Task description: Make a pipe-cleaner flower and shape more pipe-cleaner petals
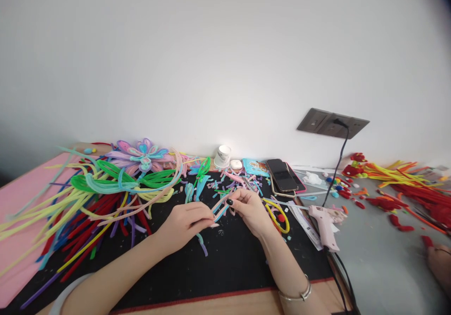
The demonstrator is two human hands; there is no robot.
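Both forearms come in from the front edge of the tabletop (pixel 207 304) and angle inward, so the hands nearly meet over the middle stretch of the black mat (pixel 225 272). Left hand (pixel 190 223) is palm-down-ish, fingers bunched, thumb and fingertips pinching the lower end of some pink and blue fuzzy strips (pixel 221 210). Right hand (pixel 248 209) has its fingers curled, thumb and index pinching the upper end — so the strips slant between the two hands, above the mat.

The mat has a red trim along its front edge. Along its back edge there's a paper cup (pixel 222 157), a white case (pixel 236 165) and a dark phone (pixel 282 175) near the back right corner. A big tangle of colored stems (pixel 116 202) covers the left side, spilling over the pink sheet (pixel 21 221). A pale pink glue gun (pixel 324 226) lies by the mat's right edge.

Past that is a gray tabletop (pixel 380 268) — another person's hand (pixel 440 261) is at its right. Behind everything: plain pale wall (pixel 211 61), dark socket plate (pixel 317 121) with a black plug in it.
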